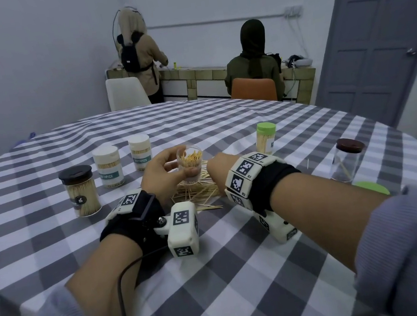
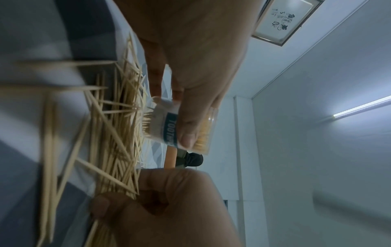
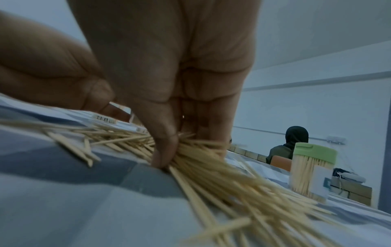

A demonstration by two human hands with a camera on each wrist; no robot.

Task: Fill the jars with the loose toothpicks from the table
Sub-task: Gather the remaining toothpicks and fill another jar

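Beyond the hands, pale walls [image 1: 21,51] enclose a checked tablecloth [image 1: 224,128], a white chair [image 1: 124,92], an orange chair [image 1: 252,88], a tiled counter [image 1: 205,76], and, far right, a grey door [image 1: 378,29].

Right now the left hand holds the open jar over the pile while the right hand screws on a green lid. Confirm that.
Not quite. The left hand does hold the open jar, but the right hand pinches loose toothpicks on the table; the right wrist view shows it.
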